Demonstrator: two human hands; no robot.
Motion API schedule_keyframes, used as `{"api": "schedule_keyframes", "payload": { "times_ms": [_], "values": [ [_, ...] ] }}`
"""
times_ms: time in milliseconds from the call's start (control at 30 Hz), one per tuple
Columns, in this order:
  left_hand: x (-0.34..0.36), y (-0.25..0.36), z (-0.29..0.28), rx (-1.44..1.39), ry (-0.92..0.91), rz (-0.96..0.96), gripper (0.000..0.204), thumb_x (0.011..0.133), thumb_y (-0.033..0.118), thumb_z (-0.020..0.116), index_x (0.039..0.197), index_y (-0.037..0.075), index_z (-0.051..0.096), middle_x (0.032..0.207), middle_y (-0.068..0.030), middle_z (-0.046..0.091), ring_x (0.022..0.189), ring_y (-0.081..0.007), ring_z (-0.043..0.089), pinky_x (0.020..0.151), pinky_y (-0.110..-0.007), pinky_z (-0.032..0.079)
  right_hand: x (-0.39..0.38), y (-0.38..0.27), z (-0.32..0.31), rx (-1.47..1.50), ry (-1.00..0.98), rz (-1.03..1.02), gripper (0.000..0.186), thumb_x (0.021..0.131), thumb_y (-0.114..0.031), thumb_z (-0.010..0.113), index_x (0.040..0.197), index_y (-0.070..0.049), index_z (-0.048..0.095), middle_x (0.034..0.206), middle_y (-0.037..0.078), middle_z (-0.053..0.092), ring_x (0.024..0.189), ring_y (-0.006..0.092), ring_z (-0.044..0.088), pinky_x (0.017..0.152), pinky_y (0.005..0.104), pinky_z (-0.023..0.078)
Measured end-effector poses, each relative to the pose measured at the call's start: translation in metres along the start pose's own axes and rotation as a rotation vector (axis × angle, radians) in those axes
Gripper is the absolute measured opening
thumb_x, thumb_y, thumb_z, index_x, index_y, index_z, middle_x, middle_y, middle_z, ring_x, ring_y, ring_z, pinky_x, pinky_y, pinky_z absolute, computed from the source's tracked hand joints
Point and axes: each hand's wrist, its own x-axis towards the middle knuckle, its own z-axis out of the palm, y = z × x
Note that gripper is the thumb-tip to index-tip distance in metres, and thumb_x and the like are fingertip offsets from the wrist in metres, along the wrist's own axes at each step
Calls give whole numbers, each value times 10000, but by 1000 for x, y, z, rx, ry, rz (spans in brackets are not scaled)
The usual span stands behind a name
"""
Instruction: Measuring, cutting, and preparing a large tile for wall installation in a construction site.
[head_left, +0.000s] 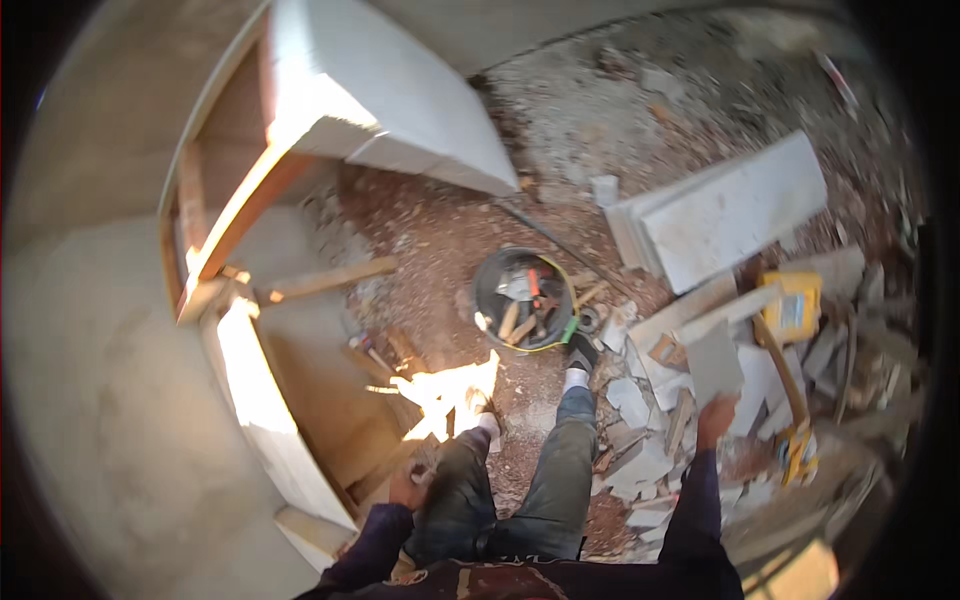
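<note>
My right hand [716, 420] reaches out over the rubble on the right. Its fingers are closed on the lower edge of a flat grey tile piece [714, 362]. Beside my left knee, my left hand [408, 487] is curled, with a small dark patch at its fingers that I cannot make out. A black bucket [484, 312] with a yellow-green edge stands by my right foot. It holds several hand tools, one with an orange-red handle [534, 282].
Pale slabs [740, 215] lie stacked at the far right, near a yellow container [795, 306]. Broken tiles [640, 468] and wood scraps cover the ground beside my right leg. A white-topped, wood-framed structure [420, 95] stands at the left. A pole [560, 245] lies behind the bucket.
</note>
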Motion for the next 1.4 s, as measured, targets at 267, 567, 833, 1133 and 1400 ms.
{"api": "schedule_keyframes", "payload": {
  "times_ms": [267, 567, 833, 1133, 1400],
  "values": [
    [-17, -19, -57, -177, 772, 52, 535, 735, 182, 764, 1227, 67, 586, 1264, -182, 534, 1238, -400, 450, 1033, -526, 359, -88, -354, -99, 550, -875, 18, 413, 964, -181, 444, 1310, 41, 486, 1248, 160, 556, 1089, 266, 567, 939, 369, 460],
    [60, -100, -153, -103, 804, -38, 797, 729, 243, 753, 1444, 153, 412, 1559, -168, 293, 1486, -411, 151, 1141, -701, 78, -199, -759, -2, 693, -1250, -547, 145, 968, -142, 565, 1075, -50, 596, 728, -64, 529, 584, 15, 456, 510, 183, 348],
    [61, -113, -127, -70, 1009, -91, 635, 770, 195, 623, 1390, 236, 494, 1518, -40, 391, 1459, -334, 281, 1087, -792, 97, -231, -880, 114, 742, -1336, -494, 150, 977, -121, 526, 1076, -41, 606, 1014, 20, 656, 900, 122, 621, 823, 310, 522],
    [55, -118, -124, -26, 936, -118, 591, 804, 192, 588, 1389, 214, 500, 1509, -35, 405, 1449, -359, 297, 1079, -802, 72, -241, -896, 145, 663, -1320, -301, 124, 985, -112, 492, 1032, -49, 588, 958, 28, 621, 882, 169, 620, 800, 356, 533],
    [54, -118, -125, -22, 776, -157, 535, 874, 286, 595, 1396, 220, 494, 1527, -39, 383, 1466, -356, 258, 1074, -797, 77, -152, -829, 166, 564, -1380, -362, 267, 1010, -96, 465, 1251, -11, 544, 1187, 117, 637, 1078, 222, 613, 939, 394, 500]
  ]
}}
